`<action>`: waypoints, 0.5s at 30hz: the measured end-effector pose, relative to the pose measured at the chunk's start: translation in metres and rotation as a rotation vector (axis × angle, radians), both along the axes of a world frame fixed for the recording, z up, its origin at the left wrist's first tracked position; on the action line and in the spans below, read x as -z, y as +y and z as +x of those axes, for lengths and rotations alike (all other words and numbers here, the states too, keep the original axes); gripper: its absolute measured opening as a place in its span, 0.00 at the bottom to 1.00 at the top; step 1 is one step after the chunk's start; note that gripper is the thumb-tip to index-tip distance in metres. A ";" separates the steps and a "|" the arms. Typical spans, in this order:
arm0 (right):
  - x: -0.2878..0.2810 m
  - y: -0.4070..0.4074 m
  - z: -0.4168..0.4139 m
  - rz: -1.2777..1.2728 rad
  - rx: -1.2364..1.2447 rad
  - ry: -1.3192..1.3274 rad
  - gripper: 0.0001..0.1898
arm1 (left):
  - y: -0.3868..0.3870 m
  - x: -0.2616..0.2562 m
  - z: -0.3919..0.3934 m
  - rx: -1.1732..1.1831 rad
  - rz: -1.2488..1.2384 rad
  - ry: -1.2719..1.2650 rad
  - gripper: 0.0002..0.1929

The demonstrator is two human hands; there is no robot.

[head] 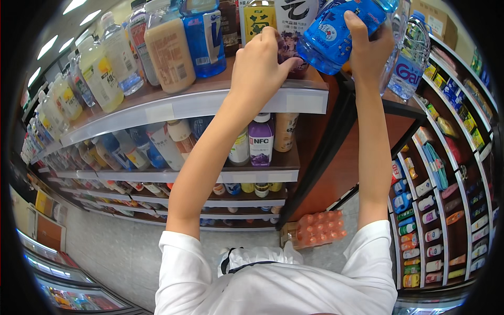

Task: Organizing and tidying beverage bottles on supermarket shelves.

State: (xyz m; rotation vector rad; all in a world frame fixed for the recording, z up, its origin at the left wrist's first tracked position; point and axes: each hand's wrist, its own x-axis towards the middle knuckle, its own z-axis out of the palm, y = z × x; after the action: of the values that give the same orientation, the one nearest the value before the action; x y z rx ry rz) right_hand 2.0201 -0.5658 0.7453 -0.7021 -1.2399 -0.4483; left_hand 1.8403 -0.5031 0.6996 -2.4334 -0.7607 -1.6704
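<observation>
My right hand (366, 47) grips a blue plastic drink bottle (332, 33), which is tilted, with my thumb across its label. Just left of it, my left hand (262, 63) is at a bottle with a white, illustrated label (295, 15) on the top shelf (220, 88). The thumb lies over that bottle's lower part; my other fingertips are hidden, so a firm hold cannot be made out. Behind my left hand stands a bottle with a yellow label (260, 15). Farther left are another blue bottle (202, 43) and a beige drink bottle (169, 51).
Lower shelves hold rows of bottles, among them a purple juice bottle (261, 139). A dark shelf-end post (315, 161) stands by my right forearm. On the floor lies a shrink-wrapped pack of orange bottles (321, 228). More stocked shelves (441, 189) curve along the right.
</observation>
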 end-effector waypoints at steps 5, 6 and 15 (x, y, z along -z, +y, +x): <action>0.000 0.006 0.009 0.013 -0.004 0.002 0.16 | 0.013 -0.005 0.020 0.020 -0.072 0.016 0.14; 0.000 0.006 0.009 0.013 -0.001 0.000 0.16 | 0.014 -0.006 0.024 -0.016 -0.031 0.051 0.12; -0.005 -0.011 -0.028 -0.086 0.175 -0.104 0.27 | 0.007 -0.013 -0.017 0.037 -0.038 -0.058 0.10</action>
State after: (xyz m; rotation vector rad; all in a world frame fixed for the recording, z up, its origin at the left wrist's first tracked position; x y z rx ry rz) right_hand 1.9918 -0.5767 0.7504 -0.8739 -1.3069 -0.5842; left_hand 1.8236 -0.4959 0.7128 -2.4488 -0.7659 -1.7634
